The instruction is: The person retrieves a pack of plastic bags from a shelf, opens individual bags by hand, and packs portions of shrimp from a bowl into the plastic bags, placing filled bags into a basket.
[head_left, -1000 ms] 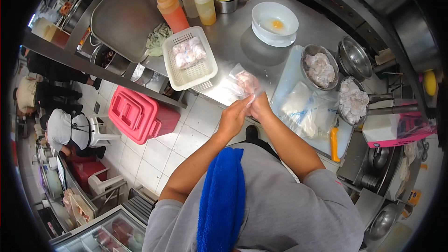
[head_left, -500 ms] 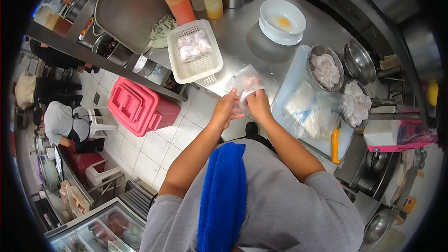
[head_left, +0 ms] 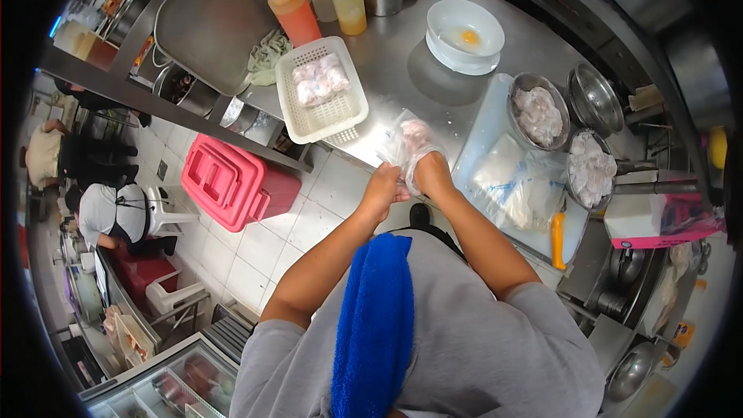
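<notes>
A clear plastic bag (head_left: 412, 133) with pale pink meat in it is at the near edge of the steel counter. My left hand (head_left: 384, 188) pinches the bag's open edge. My right hand (head_left: 432, 173) is partly inside the bag, its fingers hidden by plastic and meat. Left of the bag, a white perforated basket (head_left: 323, 118) holds packed portions of meat (head_left: 320, 80). On the right, a blue-white cutting board (head_left: 478, 118) carries a stack of plastic bags (head_left: 517, 186) and an orange-handled knife (head_left: 557, 240). Metal bowls of pale meat (head_left: 539, 116) stand at the board's far right.
A white bowl with an egg (head_left: 465, 33) stands farther back, near sauce bottles (head_left: 295, 11) and a green cloth (head_left: 268, 57). A lidded pink bin (head_left: 236, 182) is on the floor to the left. Several other people, one in a white top (head_left: 114, 213), are at far left.
My left hand opened away from the bag, then closed on its edge again. My right hand has moved from the bag's opening to partly inside it.
</notes>
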Action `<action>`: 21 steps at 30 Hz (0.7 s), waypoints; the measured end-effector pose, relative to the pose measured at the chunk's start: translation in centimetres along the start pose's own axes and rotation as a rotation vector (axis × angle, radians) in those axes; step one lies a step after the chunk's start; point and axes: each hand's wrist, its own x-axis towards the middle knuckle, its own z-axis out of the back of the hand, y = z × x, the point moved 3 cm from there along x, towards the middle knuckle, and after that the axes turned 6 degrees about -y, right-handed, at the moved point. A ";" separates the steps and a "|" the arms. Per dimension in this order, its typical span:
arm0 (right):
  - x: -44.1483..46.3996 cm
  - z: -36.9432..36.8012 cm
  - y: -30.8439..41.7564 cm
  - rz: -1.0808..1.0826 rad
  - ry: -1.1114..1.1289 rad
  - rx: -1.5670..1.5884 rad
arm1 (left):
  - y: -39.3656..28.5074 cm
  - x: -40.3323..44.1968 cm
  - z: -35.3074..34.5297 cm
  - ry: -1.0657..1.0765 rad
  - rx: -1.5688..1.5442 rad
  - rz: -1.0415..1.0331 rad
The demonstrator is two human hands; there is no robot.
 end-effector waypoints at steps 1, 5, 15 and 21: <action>0.6 0.4 0.3 -0.150 0.086 0.065 | 0.2 0.1 0.2 0.004 0.002 -0.001; -0.5 -0.9 -1.7 -0.268 0.221 0.055 | 0.8 1.1 1.2 -0.030 -0.089 -0.064; 7.0 21.8 -9.8 -0.232 -0.039 -0.166 | 0.5 0.3 1.6 -0.050 -0.175 -0.036; 8.8 25.7 -15.8 -0.255 0.170 -0.714 | 0.1 -0.7 1.4 -0.062 -0.140 -0.045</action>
